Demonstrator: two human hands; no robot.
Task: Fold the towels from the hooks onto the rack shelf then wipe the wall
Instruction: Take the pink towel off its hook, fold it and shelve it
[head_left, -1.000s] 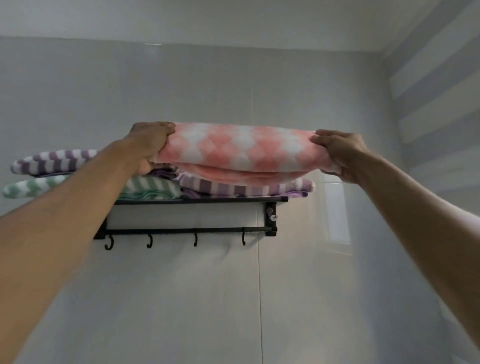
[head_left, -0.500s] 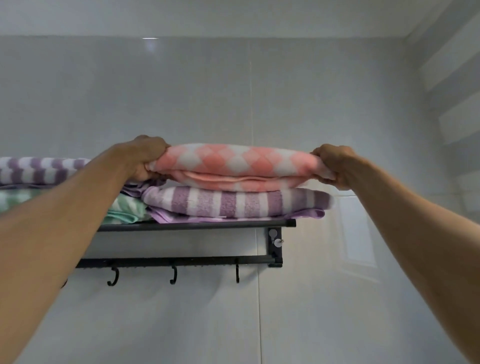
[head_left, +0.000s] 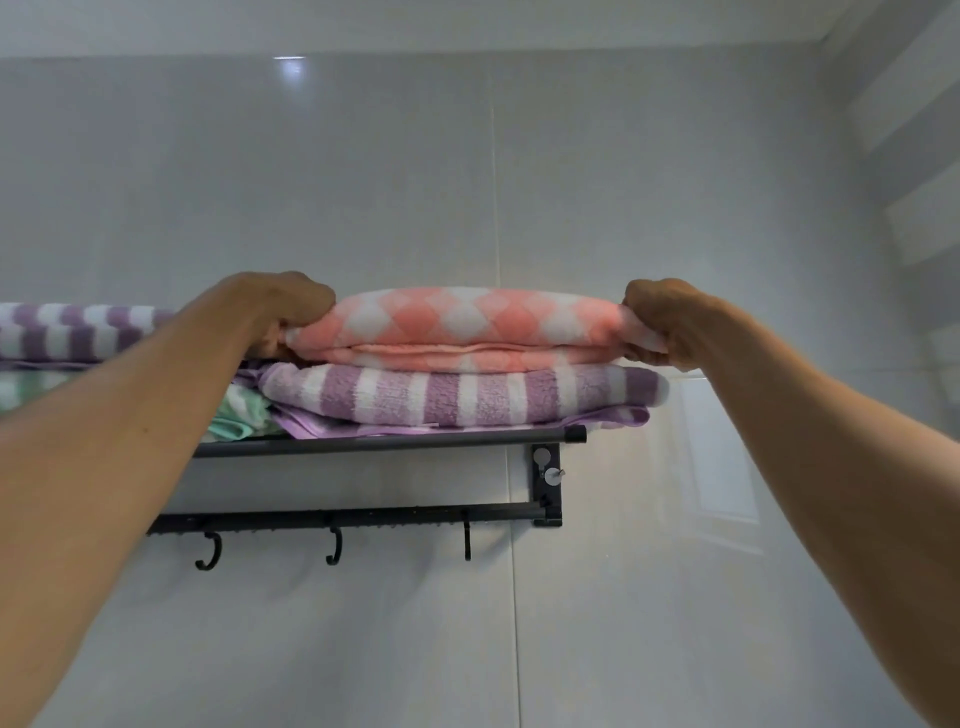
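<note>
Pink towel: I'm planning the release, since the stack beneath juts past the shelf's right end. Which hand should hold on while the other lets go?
Probably the right hand. It grips the pink towel at the end above the purple striped towel, which overhangs the rack shelf; the left hand grips above the shelf.

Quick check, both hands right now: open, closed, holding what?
Left hand: closed, gripping the left end of the pink towel.
Right hand: closed, gripping its right end.

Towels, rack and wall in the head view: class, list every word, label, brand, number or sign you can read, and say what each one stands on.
None: no readable text shows anywhere.
Pink towel, held at both ends by the hands: checks only.
Purple towel: stripes only.
Rack, hooks and wall: bare of markings.
</note>
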